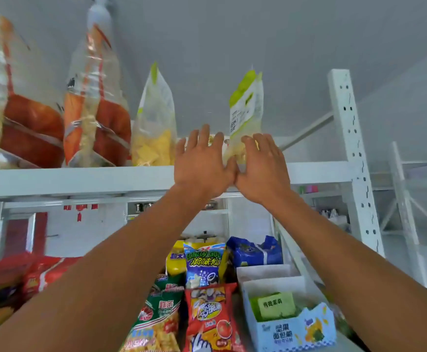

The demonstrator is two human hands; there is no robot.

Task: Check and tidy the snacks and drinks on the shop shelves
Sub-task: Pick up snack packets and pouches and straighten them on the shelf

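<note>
Both my arms reach up to the top white shelf [80, 174]. My left hand [202, 163] is spread with straight fingers in front of the shelf edge. My right hand [260, 166] lies against the lower part of a clear pouch with a green top [246, 105], fingers touching it; I cannot tell if they curl round it. A second green-topped pouch of yellow pieces [154, 128] stands upright to the left. Two tall clear bags with red contents [98, 110] stand further left.
On the shelf below lie crisp packets [203, 262], a red tomato-flavour packet [212, 318], a blue pack [254, 251] and a white-and-blue open carton with green sachets [291, 326]. A white perforated upright [354, 153] stands at right.
</note>
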